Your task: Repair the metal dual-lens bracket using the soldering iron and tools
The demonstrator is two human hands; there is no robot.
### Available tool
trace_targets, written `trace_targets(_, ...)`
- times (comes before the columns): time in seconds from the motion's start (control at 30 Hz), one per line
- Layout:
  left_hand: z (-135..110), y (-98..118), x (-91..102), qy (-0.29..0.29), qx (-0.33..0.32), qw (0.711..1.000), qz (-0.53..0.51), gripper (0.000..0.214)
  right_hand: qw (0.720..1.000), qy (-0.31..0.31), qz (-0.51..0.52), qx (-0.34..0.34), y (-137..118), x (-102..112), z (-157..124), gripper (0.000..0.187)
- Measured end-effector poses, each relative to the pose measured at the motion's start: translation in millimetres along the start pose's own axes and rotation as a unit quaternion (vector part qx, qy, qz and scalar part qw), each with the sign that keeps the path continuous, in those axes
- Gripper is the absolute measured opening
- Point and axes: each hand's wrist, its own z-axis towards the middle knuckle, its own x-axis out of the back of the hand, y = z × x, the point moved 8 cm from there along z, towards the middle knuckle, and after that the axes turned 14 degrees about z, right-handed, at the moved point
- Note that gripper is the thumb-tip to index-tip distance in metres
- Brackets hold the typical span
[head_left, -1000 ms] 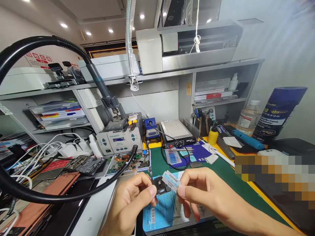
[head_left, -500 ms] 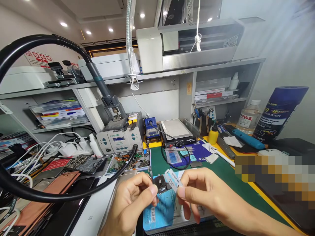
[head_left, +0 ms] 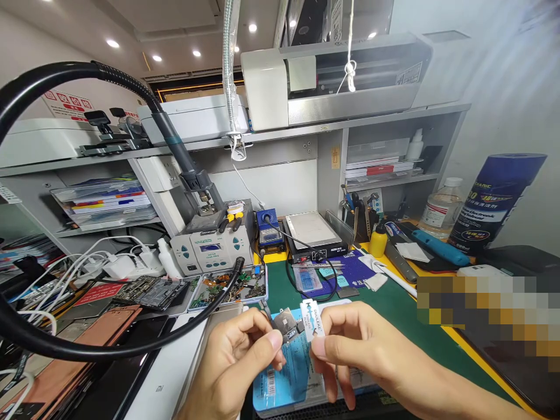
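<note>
My left hand point(head_left: 245, 356) pinches a small electronic module point(head_left: 286, 324) between thumb and forefinger. The module has a grey metal face and a dark tab at its right side; its exact kind I cannot make out. In my right hand point(head_left: 350, 344) is a thin white and light-blue razor blade point(head_left: 309, 321) printed "DUOLEKE", held upright by its lower end. The blade's left edge is close beside the module's tab; whether they touch I cannot tell. Under both hands lies a light-blue printed packet point(head_left: 275, 388), partly covered by my fingers.
A tray of small circuit parts point(head_left: 205, 291) and a hot-air station point(head_left: 210, 248) stand at the back left. A heating plate point(head_left: 312, 230) sits behind the green mat point(head_left: 406, 326). The black hose point(head_left: 109, 350) loops across the left side. Bottles and a spray can point(head_left: 494, 204) stand right.
The razor blade has turned from a slant to nearly upright beside the module. The module has tilted, so its face now looks grey and lighter. My left hand has barely moved.
</note>
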Motion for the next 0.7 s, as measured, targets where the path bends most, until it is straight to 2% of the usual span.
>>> trace_targets(0.23, 0.0, 1.8, 1.5, 0.013, -0.012, 1.000, -0.004, 0.029, 1.000, 0.010, -0.023, 0.003, -0.7, 0.6, 1.3, 0.027)
trace_targets(0.37, 0.6, 1.6, 1.1, -0.007, -0.017, 1.000, -0.014, 0.029, 0.994, 0.032, -0.098, 0.023, -8.3, 5.2, -2.3, 0.026)
trace_targets(0.47, 0.2, 2.3, -4.8, -0.059, -0.018, 0.998, -0.019, 0.029, 0.984, 0.008, -0.178, 0.030, -14.6, 2.6, -10.2, 0.025)
trace_targets(0.6, -4.5, 5.7, -17.6, -0.144, -0.011, 0.990, 0.004, 0.023, 0.954, -0.054, -0.294, -0.008, -12.6, -6.9, -18.6, 0.022)
trace_targets(0.7, -8.9, 6.9, -26.5, -0.205, 0.012, 0.979, 0.006, 0.016, 0.937, -0.064, -0.343, -0.025, -10.0, -9.7, -19.4, 0.018)
